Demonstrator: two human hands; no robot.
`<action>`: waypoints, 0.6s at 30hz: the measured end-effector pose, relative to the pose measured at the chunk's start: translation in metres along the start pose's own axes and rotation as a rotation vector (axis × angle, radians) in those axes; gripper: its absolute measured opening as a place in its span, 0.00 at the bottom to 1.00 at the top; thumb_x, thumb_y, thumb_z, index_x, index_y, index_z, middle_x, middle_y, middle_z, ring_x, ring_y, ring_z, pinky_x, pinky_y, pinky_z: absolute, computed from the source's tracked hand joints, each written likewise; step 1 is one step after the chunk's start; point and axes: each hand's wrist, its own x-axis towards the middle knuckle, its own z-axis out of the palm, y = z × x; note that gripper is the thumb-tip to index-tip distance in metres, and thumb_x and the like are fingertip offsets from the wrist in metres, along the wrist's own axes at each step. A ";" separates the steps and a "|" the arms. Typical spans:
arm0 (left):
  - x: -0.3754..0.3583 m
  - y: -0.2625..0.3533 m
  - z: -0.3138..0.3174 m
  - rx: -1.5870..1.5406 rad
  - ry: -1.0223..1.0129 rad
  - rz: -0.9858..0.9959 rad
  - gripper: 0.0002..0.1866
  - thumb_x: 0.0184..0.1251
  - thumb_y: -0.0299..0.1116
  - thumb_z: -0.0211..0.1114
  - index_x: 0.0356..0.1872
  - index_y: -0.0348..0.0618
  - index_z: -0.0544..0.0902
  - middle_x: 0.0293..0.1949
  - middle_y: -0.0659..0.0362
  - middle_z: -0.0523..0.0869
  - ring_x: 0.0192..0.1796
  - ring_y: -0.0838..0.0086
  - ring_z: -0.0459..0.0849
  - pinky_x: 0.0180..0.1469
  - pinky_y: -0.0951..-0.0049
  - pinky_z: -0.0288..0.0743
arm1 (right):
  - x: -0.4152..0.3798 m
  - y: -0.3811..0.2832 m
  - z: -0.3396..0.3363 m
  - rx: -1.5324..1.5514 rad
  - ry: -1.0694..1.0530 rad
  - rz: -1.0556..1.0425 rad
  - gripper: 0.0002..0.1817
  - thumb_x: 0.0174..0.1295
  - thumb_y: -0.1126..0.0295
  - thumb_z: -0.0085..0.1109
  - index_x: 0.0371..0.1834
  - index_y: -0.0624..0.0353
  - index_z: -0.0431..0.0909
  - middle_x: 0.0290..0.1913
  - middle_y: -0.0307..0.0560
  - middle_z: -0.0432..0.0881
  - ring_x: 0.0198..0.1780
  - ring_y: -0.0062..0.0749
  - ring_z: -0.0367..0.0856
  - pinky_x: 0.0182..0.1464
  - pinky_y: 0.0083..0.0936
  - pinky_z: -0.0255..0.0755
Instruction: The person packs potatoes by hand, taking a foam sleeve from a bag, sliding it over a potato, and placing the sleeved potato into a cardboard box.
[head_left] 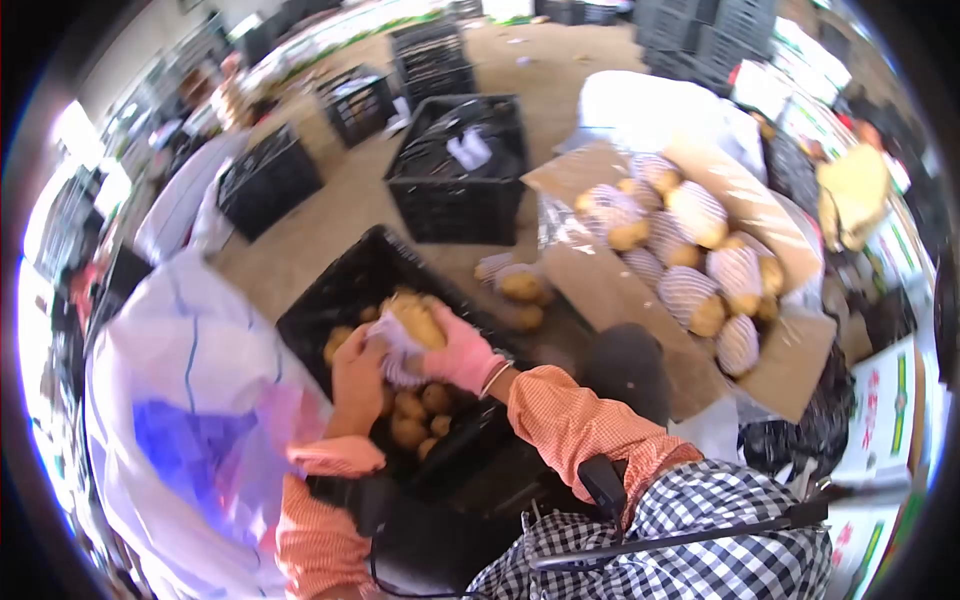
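Over a black plastic crate (300,320), both hands work at one large potato (412,318). My right hand (460,350), in a pink glove, is closed around the potato's right side. On its lower left, my left hand (358,368) grips a white foam net sleeve (400,358) that covers part of the potato. The left fingertips are partly hidden behind the sleeve. Below the hands, several loose potatoes (410,428) lie in the crate. To the right of the crate, a few potatoes (522,286) rest on the floor, at least one in a net sleeve.
An open cardboard box (620,290) at the right holds several net-wrapped potatoes (690,295). A large white sack (150,350) with blue and pink material inside stands at the left. Ahead is another black crate (455,205) with dark plastic in it. Stacked crates (700,40) stand farther back.
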 end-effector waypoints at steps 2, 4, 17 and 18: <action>0.007 -0.005 -0.003 -0.725 -0.166 -0.220 0.11 0.64 0.28 0.53 0.42 0.34 0.80 0.38 0.54 0.84 0.40 0.65 0.84 0.46 0.66 0.77 | -0.009 -0.012 -0.024 -0.205 -0.103 0.039 0.47 0.41 0.64 0.73 0.67 0.63 0.59 0.54 0.50 0.76 0.51 0.29 0.76 0.56 0.23 0.68; 0.013 -0.008 -0.012 -0.682 -0.179 -0.302 0.12 0.66 0.30 0.52 0.43 0.34 0.79 0.40 0.51 0.84 0.43 0.63 0.83 0.49 0.62 0.76 | -0.025 -0.051 -0.043 -0.146 -0.258 0.209 0.43 0.43 0.69 0.69 0.66 0.66 0.61 0.54 0.52 0.77 0.52 0.29 0.76 0.58 0.23 0.67; 0.008 -0.057 0.013 -0.818 -0.352 -0.587 0.21 0.72 0.38 0.43 0.59 0.38 0.71 0.57 0.50 0.77 0.58 0.60 0.76 0.60 0.60 0.71 | -0.048 -0.040 -0.074 1.012 -0.529 0.144 0.39 0.57 0.67 0.53 0.72 0.58 0.48 0.69 0.50 0.61 0.66 0.37 0.66 0.65 0.35 0.63; -0.010 -0.033 0.043 -0.698 -0.187 -0.515 0.19 0.72 0.41 0.45 0.55 0.42 0.73 0.47 0.53 0.82 0.47 0.64 0.82 0.48 0.63 0.78 | -0.047 -0.036 -0.075 1.143 -0.557 0.194 0.37 0.57 0.68 0.52 0.71 0.57 0.50 0.68 0.49 0.63 0.65 0.38 0.67 0.64 0.37 0.65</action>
